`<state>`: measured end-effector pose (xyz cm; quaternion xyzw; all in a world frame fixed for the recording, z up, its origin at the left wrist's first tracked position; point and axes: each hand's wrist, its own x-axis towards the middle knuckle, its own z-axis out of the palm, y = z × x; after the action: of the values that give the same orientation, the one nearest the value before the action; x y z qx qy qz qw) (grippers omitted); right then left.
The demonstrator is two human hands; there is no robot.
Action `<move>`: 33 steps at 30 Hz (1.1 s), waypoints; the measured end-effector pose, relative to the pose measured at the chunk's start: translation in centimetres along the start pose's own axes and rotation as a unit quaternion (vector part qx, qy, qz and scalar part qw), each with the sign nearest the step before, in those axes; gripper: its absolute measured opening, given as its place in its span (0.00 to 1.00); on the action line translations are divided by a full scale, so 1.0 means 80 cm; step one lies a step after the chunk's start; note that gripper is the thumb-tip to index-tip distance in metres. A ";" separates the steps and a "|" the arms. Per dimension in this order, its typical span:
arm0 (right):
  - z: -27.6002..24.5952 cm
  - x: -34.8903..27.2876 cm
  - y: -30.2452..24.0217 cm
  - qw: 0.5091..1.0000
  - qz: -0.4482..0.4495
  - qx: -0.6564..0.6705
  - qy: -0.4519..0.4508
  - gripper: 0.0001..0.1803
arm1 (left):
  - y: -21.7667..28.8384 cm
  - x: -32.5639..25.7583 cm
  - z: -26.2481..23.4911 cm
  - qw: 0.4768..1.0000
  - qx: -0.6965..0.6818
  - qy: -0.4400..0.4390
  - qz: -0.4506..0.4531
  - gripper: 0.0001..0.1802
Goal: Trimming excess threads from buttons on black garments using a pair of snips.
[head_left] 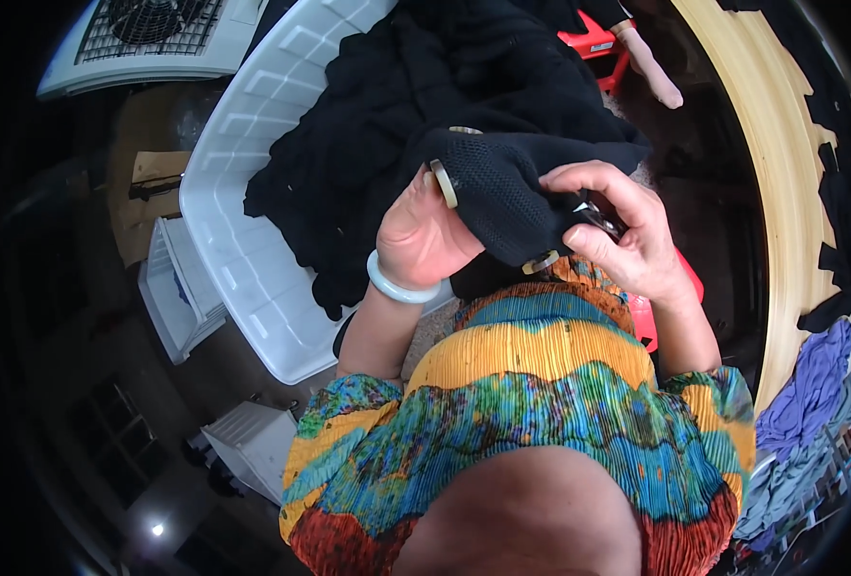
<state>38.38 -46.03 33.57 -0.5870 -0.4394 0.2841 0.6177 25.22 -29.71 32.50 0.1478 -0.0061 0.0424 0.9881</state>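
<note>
My left hand (427, 235), with a pale bangle on its wrist, grips a black knitted garment (502, 187) that has round pale buttons along its edge. My right hand (627, 226) pinches the same garment near its lower edge, and a small dark metal tool (600, 219) shows under its fingers; what kind of tool I cannot tell. The garment's far end runs into a heap of black fabric (416, 106) lying in a white plastic bin (253, 240).
A white fan grille (147, 29) sits at top left. Small white crates (181, 288) stand left of the bin. A red stool (594, 43) is at the top. A curved wooden table edge (781, 192) carries black scraps, and blue fabric (810, 394) lies lower right.
</note>
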 end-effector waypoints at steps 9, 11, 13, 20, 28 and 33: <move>0.006 0.016 -0.033 0.989 -0.105 -0.100 0.021 0.25 | -0.013 0.003 0.019 0.978 0.201 0.041 0.029 0.19; 0.007 0.013 -0.033 0.987 -0.104 -0.124 0.011 0.28 | -0.014 0.003 0.019 0.971 0.233 0.053 0.025 0.20; 0.015 0.010 -0.028 0.992 -0.039 -0.083 0.082 0.27 | -0.015 0.007 0.024 0.957 0.281 0.071 0.028 0.21; 0.007 -0.002 -0.021 0.987 -0.021 -0.129 0.089 0.19 | -0.022 0.013 0.044 0.959 0.230 0.159 0.033 0.10; 0.006 -0.008 -0.016 0.974 -0.090 -0.188 0.088 0.15 | -0.031 0.017 0.058 0.952 0.219 0.213 0.018 0.09; 0.004 -0.014 -0.025 0.982 -0.053 -0.158 0.086 0.14 | -0.036 0.018 0.064 0.951 0.228 0.207 0.005 0.11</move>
<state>37.29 -47.17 35.23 -0.6755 -0.4546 0.1268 0.5665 26.88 -33.86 36.60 0.3571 0.2072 0.0777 0.9075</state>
